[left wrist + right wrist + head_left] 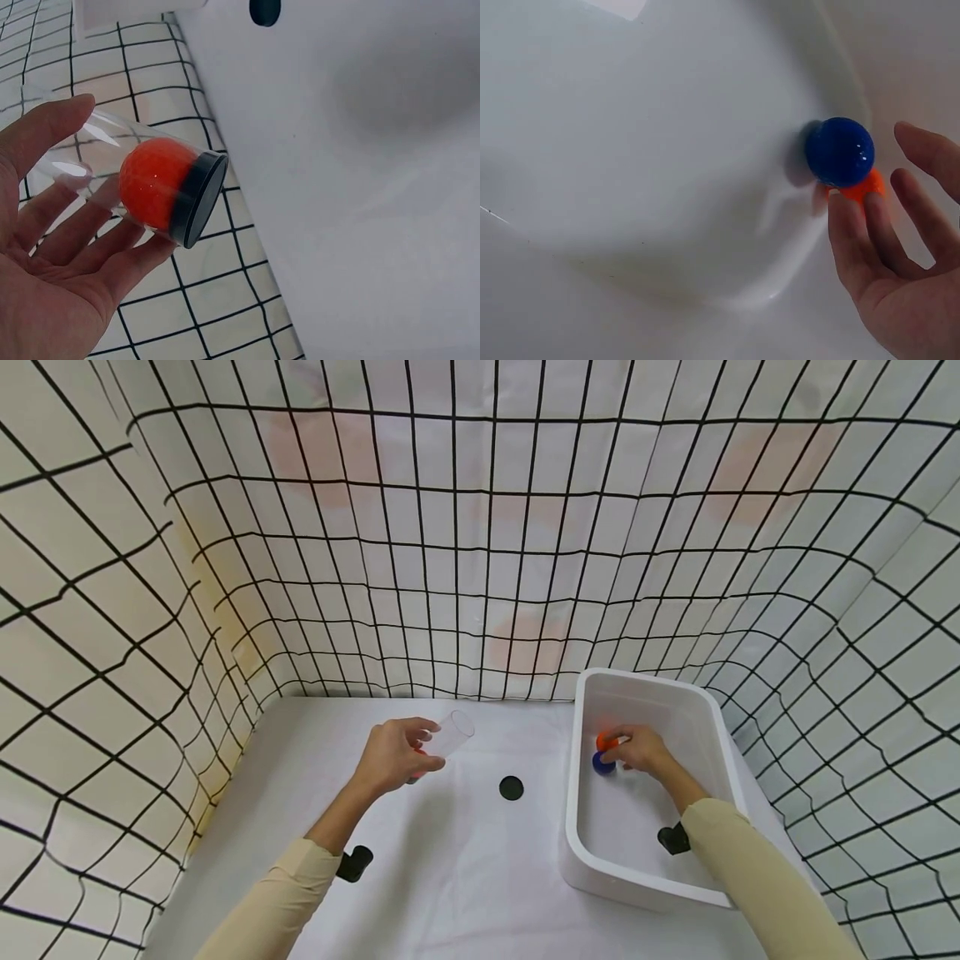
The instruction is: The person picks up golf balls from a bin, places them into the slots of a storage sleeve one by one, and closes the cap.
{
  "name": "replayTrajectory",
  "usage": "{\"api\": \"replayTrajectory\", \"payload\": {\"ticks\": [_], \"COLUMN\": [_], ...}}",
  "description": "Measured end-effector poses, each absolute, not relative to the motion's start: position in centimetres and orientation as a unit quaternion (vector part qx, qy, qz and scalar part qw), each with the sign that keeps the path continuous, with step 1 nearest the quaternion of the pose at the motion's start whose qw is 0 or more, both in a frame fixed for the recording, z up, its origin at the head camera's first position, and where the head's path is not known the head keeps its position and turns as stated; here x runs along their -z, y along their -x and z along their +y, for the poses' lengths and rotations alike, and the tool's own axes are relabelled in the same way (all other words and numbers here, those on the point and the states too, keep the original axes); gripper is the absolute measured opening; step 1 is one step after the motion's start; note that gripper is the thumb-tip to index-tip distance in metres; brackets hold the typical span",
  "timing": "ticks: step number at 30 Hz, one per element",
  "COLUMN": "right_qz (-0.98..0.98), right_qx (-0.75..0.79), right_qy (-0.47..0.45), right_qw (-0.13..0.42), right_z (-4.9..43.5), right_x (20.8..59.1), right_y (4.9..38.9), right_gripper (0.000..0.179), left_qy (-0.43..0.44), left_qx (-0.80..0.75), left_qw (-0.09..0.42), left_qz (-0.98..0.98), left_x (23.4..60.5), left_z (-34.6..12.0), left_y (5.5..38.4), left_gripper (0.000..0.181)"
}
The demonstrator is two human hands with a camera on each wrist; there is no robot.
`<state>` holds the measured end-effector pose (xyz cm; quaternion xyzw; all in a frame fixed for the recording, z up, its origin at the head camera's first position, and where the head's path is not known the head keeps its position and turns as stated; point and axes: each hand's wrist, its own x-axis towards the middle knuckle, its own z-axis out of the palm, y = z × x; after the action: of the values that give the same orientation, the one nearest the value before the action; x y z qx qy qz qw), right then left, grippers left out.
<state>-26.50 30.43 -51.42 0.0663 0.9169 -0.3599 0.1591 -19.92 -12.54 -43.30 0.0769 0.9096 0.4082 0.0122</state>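
Note:
My left hand [397, 753] grips a clear plastic tube [454, 735] tilted above the table, thumb on one side and fingers on the other. Inside it, against the black end cap [199, 201], sits a red-orange ball [154, 184], seen best in the left wrist view. My right hand [639, 750] reaches into a white bin [572, 827], near its left wall. A shiny blue ball [840, 152] lies there, with an orange ball [866, 187] right beside it, partly hidden. The right fingers are spread around the two balls; whether they touch them is unclear.
A black disc [512, 788] lies on the white tabletop [480, 868] between the left hand and the bin. Black grid netting [450, 552] over white sheeting rises at the back and both sides. A dark wrist camera [355, 863] sits by the left wrist.

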Motion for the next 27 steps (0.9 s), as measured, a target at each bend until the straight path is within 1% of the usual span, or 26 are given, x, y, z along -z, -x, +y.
{"api": "replayTrajectory", "payload": {"ticks": [6,11,20,27], "right_qz": [0.922,0.922,0.918,0.910], "right_qx": [0.340,0.336,0.346,0.348], "right_qy": [-0.052,-0.068,-0.083,-0.098], "right_qw": [0.175,0.182,0.176,0.203], "right_z": [30.23,30.02,29.73,29.64], "right_x": [51.46,51.75,52.07,52.30], "right_y": [26.31,26.34,26.14,26.14], "right_gripper": [0.047,0.050,0.051,0.051], "left_qy": [-0.076,-0.077,-0.078,-0.080], "left_qx": [-0.413,-0.418,-0.397,-0.399], "left_qw": [0.017,0.019,0.013,0.014], "left_qz": [0.907,0.905,0.915,0.913], "left_x": [43.43,43.58,43.45,43.40], "left_z": [-12.58,-12.59,-12.55,-12.67], "left_y": [19.96,20.09,20.02,20.00], "left_gripper": [0.046,0.047,0.046,0.047]}}
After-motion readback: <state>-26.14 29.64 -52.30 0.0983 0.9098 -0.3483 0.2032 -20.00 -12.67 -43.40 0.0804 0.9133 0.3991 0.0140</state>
